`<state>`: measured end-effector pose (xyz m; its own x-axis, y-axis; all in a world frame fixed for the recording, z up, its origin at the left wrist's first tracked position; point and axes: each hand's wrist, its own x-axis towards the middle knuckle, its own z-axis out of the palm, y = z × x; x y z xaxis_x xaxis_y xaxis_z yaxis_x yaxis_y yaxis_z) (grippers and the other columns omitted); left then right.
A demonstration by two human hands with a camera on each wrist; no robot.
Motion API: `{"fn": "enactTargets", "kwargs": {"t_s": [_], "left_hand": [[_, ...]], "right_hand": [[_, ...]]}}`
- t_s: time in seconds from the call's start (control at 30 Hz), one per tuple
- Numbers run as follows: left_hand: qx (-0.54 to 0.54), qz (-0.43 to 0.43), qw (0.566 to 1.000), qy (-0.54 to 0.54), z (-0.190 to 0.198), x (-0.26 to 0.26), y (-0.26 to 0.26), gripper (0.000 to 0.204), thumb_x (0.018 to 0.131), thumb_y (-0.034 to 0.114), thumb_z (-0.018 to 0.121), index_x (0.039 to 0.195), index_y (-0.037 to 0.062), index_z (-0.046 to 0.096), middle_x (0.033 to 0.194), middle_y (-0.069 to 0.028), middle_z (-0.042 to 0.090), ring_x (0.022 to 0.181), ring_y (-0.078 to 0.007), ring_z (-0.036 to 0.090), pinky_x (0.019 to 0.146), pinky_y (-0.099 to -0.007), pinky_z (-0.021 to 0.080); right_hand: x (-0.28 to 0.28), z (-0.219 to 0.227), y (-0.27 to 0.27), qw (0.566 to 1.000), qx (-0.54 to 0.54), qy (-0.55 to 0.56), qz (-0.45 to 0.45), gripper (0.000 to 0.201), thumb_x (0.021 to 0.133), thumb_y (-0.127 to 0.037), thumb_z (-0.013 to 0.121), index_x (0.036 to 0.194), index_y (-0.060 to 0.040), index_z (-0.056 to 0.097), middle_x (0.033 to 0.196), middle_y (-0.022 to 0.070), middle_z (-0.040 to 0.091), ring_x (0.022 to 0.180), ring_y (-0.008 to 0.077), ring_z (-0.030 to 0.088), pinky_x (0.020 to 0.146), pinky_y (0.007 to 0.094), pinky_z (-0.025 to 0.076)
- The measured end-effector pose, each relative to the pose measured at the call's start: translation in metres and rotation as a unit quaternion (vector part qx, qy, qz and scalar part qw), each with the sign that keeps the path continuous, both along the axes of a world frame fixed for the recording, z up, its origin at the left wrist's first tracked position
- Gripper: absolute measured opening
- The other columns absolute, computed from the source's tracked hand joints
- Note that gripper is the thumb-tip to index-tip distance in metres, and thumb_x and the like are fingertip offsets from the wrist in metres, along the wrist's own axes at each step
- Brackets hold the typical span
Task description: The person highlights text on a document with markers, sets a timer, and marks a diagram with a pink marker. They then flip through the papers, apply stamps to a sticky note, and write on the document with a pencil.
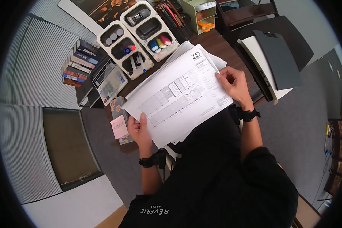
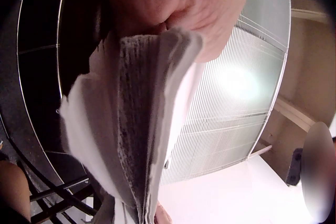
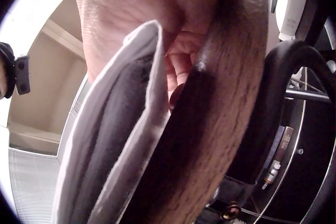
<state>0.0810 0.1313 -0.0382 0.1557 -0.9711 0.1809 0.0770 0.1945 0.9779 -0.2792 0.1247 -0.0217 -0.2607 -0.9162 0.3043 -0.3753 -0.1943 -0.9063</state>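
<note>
A loose stack of printed paper sheets [image 1: 178, 100] is held up over the desk's near edge, its top page showing a floor-plan-like drawing and a black logo. My left hand [image 1: 140, 133] grips the left end, thumb on top of the page. At the right end, my right hand [image 1: 236, 85] pinches the sheets with the thumb over the margin. Seen edge-on in the left wrist view, the sheets [image 2: 157, 108] fan apart in layers below the hand. In the right wrist view the bent paper [image 3: 118, 129] runs beside the brown desk edge [image 3: 220, 108].
Behind the paper stand two white organizer trays [image 1: 119, 49] with markers, a pencil holder [image 1: 184, 28] and orange scissors [image 1: 206, 26]. A book stack [image 1: 78, 62] and a clear box [image 1: 112, 85] are at left, near a pink sticky note [image 1: 119, 127]. A dark folder [image 1: 275, 60] lies at right.
</note>
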Motion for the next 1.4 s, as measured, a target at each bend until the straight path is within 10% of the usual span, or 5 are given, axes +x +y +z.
{"fn": "enactTargets", "kwargs": {"t_s": [1.4], "left_hand": [[-0.005, 0.015, 1.000, -0.002, 0.0007, -0.0009, 0.0008, 0.024, 0.099, 0.011, 0.066, 0.116, -0.0057, 0.060, 0.103, -0.0106, 0.074, 0.088, -0.0098, 0.067, 0.080, -0.0237, 0.053]], "right_hand": [[0.0010, -0.0027, -0.0003, 0.998, 0.032, -0.059, 0.011, 0.024, 0.096, -0.018, 0.069, 0.098, 0.0054, 0.073, 0.069, 0.0048, 0.068, 0.060, 0.0058, 0.055, 0.056, 0.0251, 0.041]]}}
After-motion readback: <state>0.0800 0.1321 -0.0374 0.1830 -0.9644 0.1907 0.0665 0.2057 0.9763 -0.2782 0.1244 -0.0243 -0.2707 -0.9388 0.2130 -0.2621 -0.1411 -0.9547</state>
